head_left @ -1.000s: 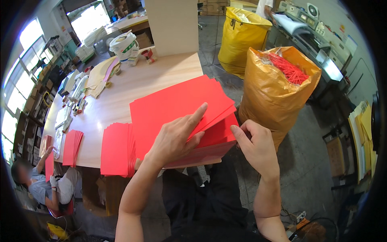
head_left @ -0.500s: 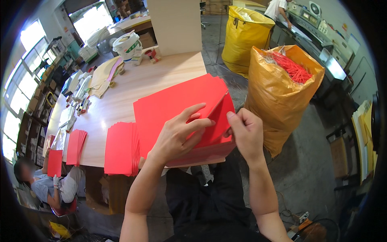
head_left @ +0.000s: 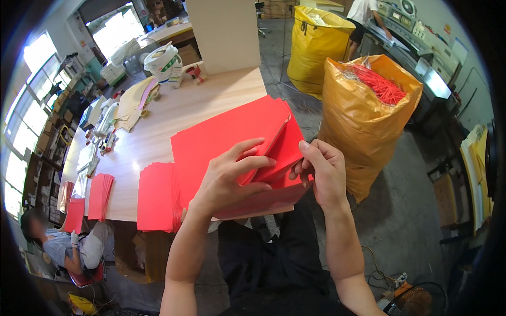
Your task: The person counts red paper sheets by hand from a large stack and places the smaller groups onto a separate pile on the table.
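A thick stack of large red paper sheets point(head_left: 211, 142) lies at the near edge of the table. Its upper layer is raised at the right, leaving a dark gap below the lifted edge. My left hand point(head_left: 229, 174) curls its fingers around that raised edge, the thumb lower down. At the stack's right corner, my right hand point(head_left: 324, 166) pinches the edge of a lower red sheet between thumb and bent fingers. The fingers partly hide how many sheets each hand has.
Fanned piles of smaller red sheets point(head_left: 157, 196) lie left on the wooden table point(head_left: 221, 87). A white bucket point(head_left: 162, 60) and tape stand farther back. An orange sack point(head_left: 363, 126) of red strips is at the right, a yellow sack point(head_left: 316, 52) behind. A seated co-worker point(head_left: 63, 245) handles red paper at far left.
The upper red layer is raised further and the gap has widened. My left fingers have come round its edge, while my right fingers have shifted slightly along the corner.
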Demonstrator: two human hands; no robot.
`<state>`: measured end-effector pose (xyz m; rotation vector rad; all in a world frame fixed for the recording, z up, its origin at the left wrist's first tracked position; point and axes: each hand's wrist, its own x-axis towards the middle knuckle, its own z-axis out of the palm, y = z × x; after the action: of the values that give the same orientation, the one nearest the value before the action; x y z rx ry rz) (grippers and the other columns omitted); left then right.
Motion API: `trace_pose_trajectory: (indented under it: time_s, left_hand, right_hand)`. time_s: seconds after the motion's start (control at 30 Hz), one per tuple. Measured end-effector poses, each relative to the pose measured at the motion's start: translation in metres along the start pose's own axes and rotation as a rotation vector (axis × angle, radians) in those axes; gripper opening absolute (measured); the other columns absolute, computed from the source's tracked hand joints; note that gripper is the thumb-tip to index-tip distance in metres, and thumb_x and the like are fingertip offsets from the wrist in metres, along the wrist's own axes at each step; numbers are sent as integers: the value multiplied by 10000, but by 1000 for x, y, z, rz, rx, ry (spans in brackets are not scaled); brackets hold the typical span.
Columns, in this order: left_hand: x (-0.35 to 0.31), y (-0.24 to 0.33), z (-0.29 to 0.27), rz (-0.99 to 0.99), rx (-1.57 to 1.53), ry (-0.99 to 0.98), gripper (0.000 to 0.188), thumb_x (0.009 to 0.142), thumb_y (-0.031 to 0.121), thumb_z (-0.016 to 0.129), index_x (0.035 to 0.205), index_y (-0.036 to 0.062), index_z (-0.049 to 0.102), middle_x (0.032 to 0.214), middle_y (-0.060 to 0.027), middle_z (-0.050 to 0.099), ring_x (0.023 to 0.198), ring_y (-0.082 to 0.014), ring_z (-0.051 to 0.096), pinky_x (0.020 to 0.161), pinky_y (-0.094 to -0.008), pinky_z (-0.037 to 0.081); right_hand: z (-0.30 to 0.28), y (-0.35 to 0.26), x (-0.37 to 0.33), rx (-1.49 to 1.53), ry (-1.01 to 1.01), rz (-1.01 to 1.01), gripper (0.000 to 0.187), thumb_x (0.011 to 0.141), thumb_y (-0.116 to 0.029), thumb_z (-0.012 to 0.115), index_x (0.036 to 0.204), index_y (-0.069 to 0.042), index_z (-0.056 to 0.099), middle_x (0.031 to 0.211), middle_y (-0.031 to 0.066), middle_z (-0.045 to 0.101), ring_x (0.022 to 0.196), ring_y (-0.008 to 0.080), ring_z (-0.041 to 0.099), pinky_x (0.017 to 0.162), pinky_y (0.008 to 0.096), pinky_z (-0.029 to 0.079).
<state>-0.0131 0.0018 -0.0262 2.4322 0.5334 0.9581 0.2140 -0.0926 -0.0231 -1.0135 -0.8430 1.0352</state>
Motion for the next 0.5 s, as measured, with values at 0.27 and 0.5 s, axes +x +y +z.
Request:
trace_pose_trajectory:
  time_s: [0.27,0.5]
  left_hand:
    - [1,-1,0,-6,-75,-7,558,744,57,951,1274,145,802,1537,-170,645,1280,-380,738,1039,-471,638]
    - [0,5,4,-4,73,25,405,977,134,757,1369,235,772,1602,-195,583,1165,-377,767,968,-466,632]
  right_hand:
    - [-3,6,-6,252,3,15,504,1140,-417,643,778,-67,618,696,58,683,607,156,714,477,234,473]
    - [1,15,1,-404,62,-220,346,1106,-234,663,806,-63,643,690,32,676,611,161,720,490,244,473]
